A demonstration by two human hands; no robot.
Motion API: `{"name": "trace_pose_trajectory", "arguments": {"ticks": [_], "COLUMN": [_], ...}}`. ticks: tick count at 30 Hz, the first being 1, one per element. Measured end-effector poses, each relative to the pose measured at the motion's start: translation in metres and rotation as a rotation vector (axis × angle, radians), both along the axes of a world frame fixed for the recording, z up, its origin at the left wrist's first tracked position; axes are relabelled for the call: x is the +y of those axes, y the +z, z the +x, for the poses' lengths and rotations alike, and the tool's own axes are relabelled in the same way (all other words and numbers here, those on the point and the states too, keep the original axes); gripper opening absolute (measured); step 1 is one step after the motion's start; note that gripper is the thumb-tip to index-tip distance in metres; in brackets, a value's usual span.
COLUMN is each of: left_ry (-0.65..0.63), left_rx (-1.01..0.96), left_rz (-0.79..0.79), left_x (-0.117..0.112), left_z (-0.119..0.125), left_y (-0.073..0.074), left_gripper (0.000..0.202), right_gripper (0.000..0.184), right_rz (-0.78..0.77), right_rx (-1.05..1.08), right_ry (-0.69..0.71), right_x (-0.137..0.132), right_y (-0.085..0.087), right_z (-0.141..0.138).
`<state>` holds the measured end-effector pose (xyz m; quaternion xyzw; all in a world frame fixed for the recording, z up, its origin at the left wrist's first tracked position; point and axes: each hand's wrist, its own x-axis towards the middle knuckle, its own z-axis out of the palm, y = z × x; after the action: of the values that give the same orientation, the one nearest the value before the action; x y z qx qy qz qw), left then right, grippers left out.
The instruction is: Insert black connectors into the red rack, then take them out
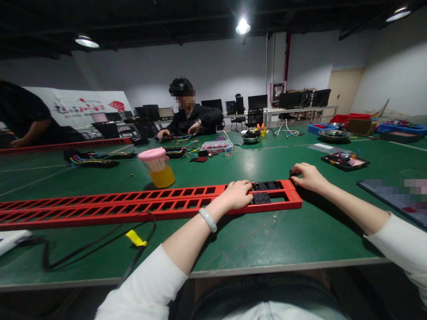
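Note:
A long red slotted frame [187,201] lies across the green table, with two rows of rectangular openings. Near its right end, black square blocks [262,198] sit in some openings. My left hand [235,194] rests over the frame, its fingers apart and touching it beside those blocks; part of the frame beneath is hidden. Just past the frame's right end, my right hand [308,177] pinches a small black block [293,174] between thumb and fingers. Most of that block is covered by the fingertips.
Behind the frame stands a pink-lidded jar [157,168] of yellow liquid. A black cable [100,249] runs over the near left table. At right are a small black tray [346,161] and a dark flat device [393,198]. A co-worker [191,115] sits opposite, near wire bundles.

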<state>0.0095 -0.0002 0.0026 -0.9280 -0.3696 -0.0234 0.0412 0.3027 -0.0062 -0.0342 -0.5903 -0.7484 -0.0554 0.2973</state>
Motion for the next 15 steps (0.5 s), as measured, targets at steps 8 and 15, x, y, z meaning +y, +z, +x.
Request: {"name": "trace_pose_trajectory", "arguments": {"ticks": [8, 15], "left_ry": [0.015, 0.012], "left_rx": [0.015, 0.013], "left_rz": [-0.007, 0.010], "left_x": [-0.003, -0.001], "left_z": [0.000, 0.000], "left_y": [0.003, 0.000], "left_gripper": [0.035, 0.037], "right_gripper": [0.034, 0.022], "right_rz": [0.095, 0.052], "right_rx": [0.073, 0.072], "right_ry": [0.090, 0.207], "right_x": [-0.006, -0.014], "right_y": [0.002, 0.006], "right_z": [-0.012, -0.024]}}
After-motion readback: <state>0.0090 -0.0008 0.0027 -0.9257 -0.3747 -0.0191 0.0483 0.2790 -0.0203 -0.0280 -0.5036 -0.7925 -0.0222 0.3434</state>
